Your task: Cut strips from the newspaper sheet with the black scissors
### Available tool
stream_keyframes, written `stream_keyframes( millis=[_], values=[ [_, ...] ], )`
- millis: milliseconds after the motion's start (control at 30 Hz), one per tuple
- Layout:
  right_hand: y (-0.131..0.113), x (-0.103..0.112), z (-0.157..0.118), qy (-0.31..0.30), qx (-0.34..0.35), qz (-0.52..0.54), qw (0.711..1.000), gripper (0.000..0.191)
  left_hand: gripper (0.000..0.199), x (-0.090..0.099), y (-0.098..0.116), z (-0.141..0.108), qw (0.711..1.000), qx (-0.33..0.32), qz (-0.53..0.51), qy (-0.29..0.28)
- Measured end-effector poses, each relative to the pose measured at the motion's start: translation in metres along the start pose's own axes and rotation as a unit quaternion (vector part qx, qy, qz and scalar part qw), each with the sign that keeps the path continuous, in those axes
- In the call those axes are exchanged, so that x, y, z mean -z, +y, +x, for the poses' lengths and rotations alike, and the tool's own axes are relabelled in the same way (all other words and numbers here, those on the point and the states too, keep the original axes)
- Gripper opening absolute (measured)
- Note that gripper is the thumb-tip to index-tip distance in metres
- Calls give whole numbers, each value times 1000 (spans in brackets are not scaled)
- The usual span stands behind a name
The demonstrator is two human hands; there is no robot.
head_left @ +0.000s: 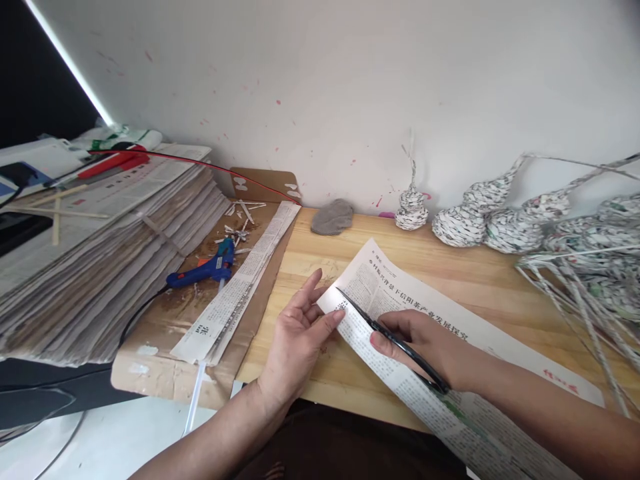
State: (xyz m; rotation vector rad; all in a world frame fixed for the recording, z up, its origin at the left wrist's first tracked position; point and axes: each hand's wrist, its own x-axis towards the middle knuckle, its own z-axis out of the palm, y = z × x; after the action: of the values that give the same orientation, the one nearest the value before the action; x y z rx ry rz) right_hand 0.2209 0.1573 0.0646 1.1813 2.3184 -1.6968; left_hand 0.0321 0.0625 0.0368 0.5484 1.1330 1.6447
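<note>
A printed newspaper sheet (410,283) lies slantwise over the wooden table's front edge. My right hand (425,340) is closed round black scissors (400,341), whose blades point up and left along the sheet near its left corner. The left part of the sheet is a long strip beside the blades, hanging toward my lap. At that corner my left hand (305,327) pinches the paper between thumb and fingers, just left of the scissor tips. Several cut newspaper strips (245,280) are stacked on brown cardboard at the left.
A blue glue gun (207,267) and paper scraps (240,230) lie on the cardboard (150,380). Left of it rises a tall newspaper stack (165,227) with red-handled pliers (115,161) on top. A grey cloth (333,217) and woven paper gourds (457,223) sit along the wall.
</note>
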Motion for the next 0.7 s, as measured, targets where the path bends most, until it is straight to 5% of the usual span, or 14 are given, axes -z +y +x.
stream_keyframes(
  millis=[133,333,700],
  values=[
    [0,0,0,-10,4,16,1000,43,47,2,-3,2,999,-30,3,34],
    [2,-1,1,-15,-1,21,1000,43,25,3,-4,2,1000,-10,19,9],
    [-12,-1,3,5,14,-4,1000,42,31,5,-6,0,999,20,28,9]
  ],
)
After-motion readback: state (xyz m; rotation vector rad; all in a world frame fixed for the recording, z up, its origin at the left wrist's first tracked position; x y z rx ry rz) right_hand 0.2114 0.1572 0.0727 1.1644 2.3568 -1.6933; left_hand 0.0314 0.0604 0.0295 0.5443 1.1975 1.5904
